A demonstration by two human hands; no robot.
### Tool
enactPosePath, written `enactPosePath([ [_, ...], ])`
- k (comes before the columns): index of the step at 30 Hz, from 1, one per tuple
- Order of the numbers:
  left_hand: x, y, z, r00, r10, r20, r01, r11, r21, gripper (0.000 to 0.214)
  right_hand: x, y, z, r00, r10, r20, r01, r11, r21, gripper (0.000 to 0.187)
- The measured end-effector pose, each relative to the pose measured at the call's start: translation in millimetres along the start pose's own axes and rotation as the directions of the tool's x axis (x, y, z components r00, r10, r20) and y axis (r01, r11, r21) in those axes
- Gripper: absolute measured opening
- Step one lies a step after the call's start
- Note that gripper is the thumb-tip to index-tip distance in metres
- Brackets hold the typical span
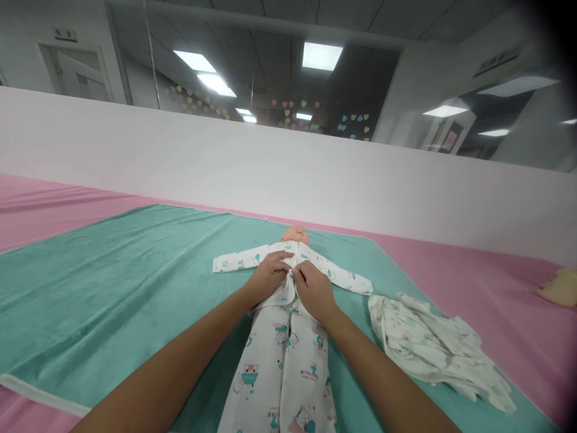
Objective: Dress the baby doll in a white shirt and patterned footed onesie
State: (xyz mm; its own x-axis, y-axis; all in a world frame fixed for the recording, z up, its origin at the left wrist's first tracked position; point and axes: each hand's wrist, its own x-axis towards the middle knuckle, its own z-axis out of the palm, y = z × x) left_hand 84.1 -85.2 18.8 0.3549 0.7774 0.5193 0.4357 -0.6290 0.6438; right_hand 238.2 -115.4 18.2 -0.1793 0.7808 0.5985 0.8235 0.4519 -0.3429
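Note:
A baby doll [295, 233] lies on its back, head away from me, dressed in a white printed jacket [246, 257] with both sleeves spread out. White printed trousers [270, 367] of the same pattern stretch toward me. At the middle of the chest my left hand [270, 275] pinches one front edge of the jacket. My right hand [313, 290] grips the opposite edge, its fingertips almost meeting the left ones. Below the hands the lower front flap hangs slightly apart. Whatever fastener lies between the fingertips is too small and covered to make out.
A crumpled white printed garment [437, 349] lies to the right on the teal blanket [135, 288]. Pink cloth [455, 270] shows around the blanket. A low white wall [252, 168] with glass above it stands behind. A pale yellow object [559, 287] sits at the far right.

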Motion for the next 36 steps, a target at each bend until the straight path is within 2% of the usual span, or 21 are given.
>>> enactPosePath([
  [10, -3.8, 2.7, -0.4, 0.998, 0.038, 0.057, -0.039, 0.999, 0.002, 0.029, 1.0, -0.3, -0.5, 0.998, 0.057, -0.002, -0.057, 0.998, 0.022, 0.025],
  [13, -4.3, 4.4, -1.8, 0.998, 0.035, 0.058, -0.033, 0.999, -0.032, 0.023, 0.4, -0.5, -0.6, 0.998, 0.058, -0.003, -0.058, 0.998, 0.026, 0.025],
  [16, -4.1, 5.4, -2.5, 0.998, 0.028, 0.058, -0.026, 0.999, -0.044, 0.027, -0.1, -0.3, -0.9, 0.998, 0.059, -0.002, -0.059, 0.998, 0.036, 0.024],
  [36, -3.0, 3.4, -1.4, 0.998, 0.024, 0.058, -0.023, 0.999, -0.023, 0.023, 0.3, 3.0, -0.3, 0.997, 0.068, 0.031, -0.069, 0.996, 0.057, 0.028],
])
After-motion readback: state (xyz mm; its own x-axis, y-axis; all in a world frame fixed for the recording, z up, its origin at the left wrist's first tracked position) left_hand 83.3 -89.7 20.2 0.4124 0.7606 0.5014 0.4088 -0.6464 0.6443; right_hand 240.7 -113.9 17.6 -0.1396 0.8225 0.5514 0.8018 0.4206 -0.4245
